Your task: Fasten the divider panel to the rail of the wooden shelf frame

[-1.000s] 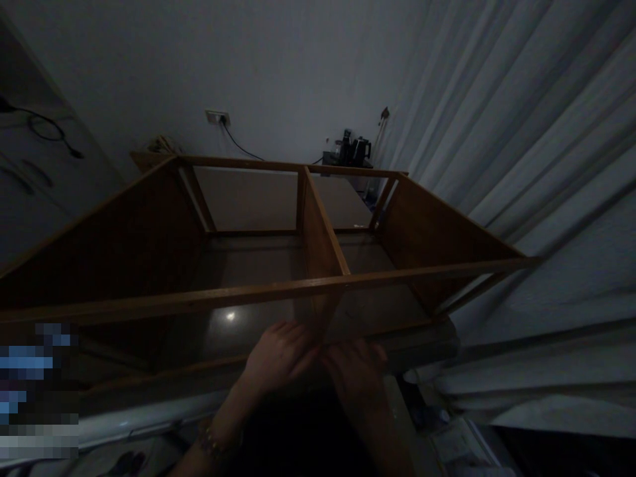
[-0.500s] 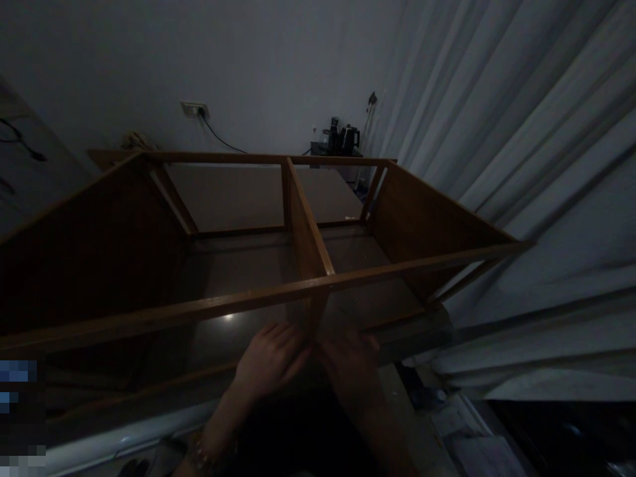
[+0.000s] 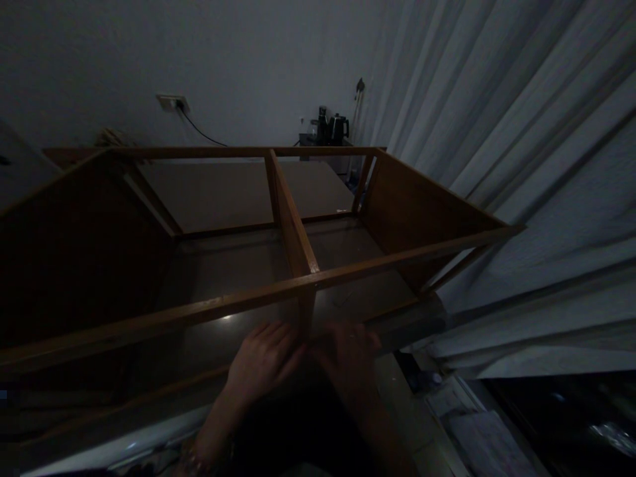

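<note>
Nearest, the left hand [image 3: 265, 351] is palm down, its fingers bent partly closed over the low near edge of the wooden frame [image 3: 218, 306], just left of the divider [image 3: 293, 225]. The right hand [image 3: 352, 348] is just right of the divider at the same edge, fingers likewise bent; it is darker and blurred. Contact appears likely for both; whether either hand has a firm hold cannot be told. Neither shows any separate object. The frame lies directly to the far side of the hands, its long axis running left to right across them; the divider runs near to far and its near post stands between the two thumbs, with neither hand clearly nearer. The upper near rail passes above both hands. The right end panel [image 3: 407, 215] is nearer to the right hand; the left end panel [image 3: 84, 252] stands well apart from the left hand. A curtain [image 3: 521, 199] hangs along the right. At the far side are a kettle [image 3: 338, 127], a socket [image 3: 171, 103] with a plugged cable [image 3: 201, 131], and the wall [image 3: 223, 53].
</note>
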Available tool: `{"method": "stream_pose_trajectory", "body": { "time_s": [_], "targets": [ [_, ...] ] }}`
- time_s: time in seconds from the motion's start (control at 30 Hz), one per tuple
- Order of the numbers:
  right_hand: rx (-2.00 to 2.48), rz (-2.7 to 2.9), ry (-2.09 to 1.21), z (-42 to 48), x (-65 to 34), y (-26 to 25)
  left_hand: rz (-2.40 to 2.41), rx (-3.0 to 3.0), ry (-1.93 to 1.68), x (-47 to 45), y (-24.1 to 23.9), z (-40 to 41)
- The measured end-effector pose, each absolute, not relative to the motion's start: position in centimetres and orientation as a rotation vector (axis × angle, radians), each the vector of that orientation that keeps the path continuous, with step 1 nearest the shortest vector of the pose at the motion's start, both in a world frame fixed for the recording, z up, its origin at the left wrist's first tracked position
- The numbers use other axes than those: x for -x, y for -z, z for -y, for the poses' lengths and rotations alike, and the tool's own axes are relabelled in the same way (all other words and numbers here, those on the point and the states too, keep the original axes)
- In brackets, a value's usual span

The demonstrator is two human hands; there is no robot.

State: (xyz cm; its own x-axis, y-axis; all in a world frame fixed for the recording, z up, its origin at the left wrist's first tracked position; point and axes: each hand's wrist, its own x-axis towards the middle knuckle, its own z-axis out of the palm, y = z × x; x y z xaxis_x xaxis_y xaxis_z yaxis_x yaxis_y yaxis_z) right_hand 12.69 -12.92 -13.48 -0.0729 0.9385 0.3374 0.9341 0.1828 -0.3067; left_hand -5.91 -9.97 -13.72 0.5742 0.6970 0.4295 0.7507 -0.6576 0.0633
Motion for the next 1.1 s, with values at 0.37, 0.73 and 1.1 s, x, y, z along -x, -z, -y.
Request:
{"method": "stream_pose_trajectory", "body": {
  "time_s": [0.37,0.73,1.1],
  "targets": [
    [1.732,2.152,-0.079,12.2,-13.0,12.9,1.260,2.690,0.636,5.8,13.5,10.1],
    [1.705,2.171,-0.173,11.7,-13.4,13.0,1.304,2.707,0.602,5.7,13.5,10.1],
    [1.497,2.339,-0.252,10.9,-16.4,12.0,1.294,2.706,0.573,5.8,13.5,10.2]
  ]
}}
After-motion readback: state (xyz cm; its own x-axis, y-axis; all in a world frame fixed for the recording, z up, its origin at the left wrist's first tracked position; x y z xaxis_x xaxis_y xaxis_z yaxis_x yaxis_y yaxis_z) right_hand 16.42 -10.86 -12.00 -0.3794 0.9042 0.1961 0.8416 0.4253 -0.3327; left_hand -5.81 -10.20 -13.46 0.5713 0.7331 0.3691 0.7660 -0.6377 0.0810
